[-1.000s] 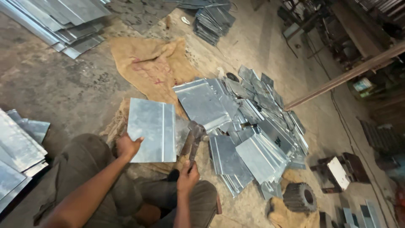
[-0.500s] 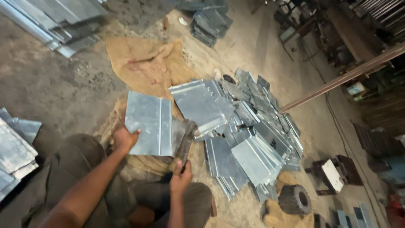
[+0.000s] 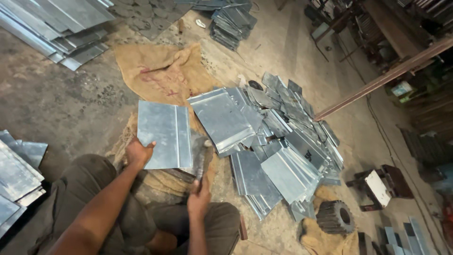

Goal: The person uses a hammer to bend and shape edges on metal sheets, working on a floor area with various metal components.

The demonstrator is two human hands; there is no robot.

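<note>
on the burlap-covered floor, the left hand (image 3: 138, 153) grips one metal sheet (image 3: 164, 134) by its edge; the right hand (image 3: 199, 198) clutches one hammer (image 3: 203, 158) beside a heap of sheets (image 3: 278, 156).

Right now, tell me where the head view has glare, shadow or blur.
Head view: soft glare brightens the metal sheet held by the left hand and the pile of sheets; the tool in the right hand is smeared by motion blur, so its shape is unclear; the right edge, around the slanted beam, sinks into deep shadow; the burlap sack reads sharply.
</note>
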